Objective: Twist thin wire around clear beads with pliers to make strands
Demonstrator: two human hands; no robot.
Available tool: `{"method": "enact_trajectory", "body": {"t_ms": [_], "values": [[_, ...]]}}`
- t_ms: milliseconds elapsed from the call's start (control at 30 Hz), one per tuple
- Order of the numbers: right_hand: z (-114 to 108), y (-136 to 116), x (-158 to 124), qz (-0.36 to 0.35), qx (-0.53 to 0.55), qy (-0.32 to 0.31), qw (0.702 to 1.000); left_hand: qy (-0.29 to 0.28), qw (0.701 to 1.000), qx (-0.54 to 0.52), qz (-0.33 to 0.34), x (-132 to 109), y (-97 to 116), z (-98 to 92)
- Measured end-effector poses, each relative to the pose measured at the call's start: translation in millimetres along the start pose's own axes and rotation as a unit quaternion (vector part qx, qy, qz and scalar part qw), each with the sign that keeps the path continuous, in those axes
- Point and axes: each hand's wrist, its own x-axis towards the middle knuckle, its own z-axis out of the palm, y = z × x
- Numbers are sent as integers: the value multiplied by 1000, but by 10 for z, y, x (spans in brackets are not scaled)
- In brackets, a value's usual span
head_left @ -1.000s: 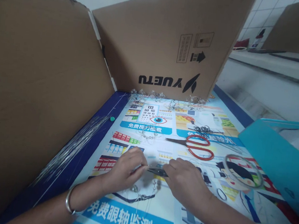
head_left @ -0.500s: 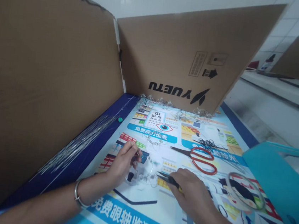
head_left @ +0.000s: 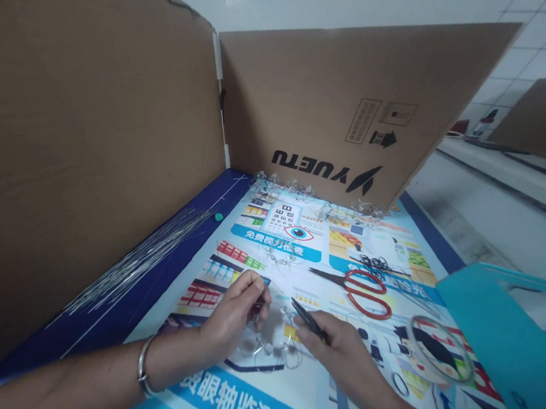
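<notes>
My left hand [head_left: 236, 310], with a metal bangle at the wrist, is closed in a pinch on a thin wire piece with clear beads [head_left: 267, 348]. Its curled strands and beads hang below the fingers, just above the printed sheet. My right hand [head_left: 339, 345] grips a pair of dark-jawed pliers [head_left: 307, 317]; a bit of yellow shows on their handle. The plier tips point up and left, a short gap away from my left fingers. The fine wire between the hands is too thin to follow clearly.
Red-handled scissors [head_left: 368, 294] lie beyond my right hand. Straight wires [head_left: 135, 261] spread at the left. A wire coil [head_left: 440, 349] and a turquoise box [head_left: 503, 333] are on the right. Beaded wire pieces [head_left: 289, 187] line the cardboard wall [head_left: 333, 100]. Black wire [head_left: 376, 265] lies near the scissors.
My left hand has moved a little right and down, carrying the beaded wire piece. The pliers have tilted more steeply, and their jaws look closer together.
</notes>
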Motion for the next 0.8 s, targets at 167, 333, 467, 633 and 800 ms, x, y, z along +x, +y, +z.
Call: {"method": "enact_trajectory", "body": {"t_ms": [167,333,467,633,800], "values": [[64,-101,-21,35,130,-26,991,-18,999,-30,-27,-84,-26,99],[33,-157,-9,44,168,-37,984,-47,997,-13,-62,-90,-75,101],[6,-157,4,31,156,-44,986,-64,995,-9,-81,-81,-105,86],[11,-120,-13,39,147,-42,987,-66,995,-7,-80,-114,-51,98],[19,-89,-36,43,123,-38,991,-68,995,0,-67,-135,-22,95]]}}
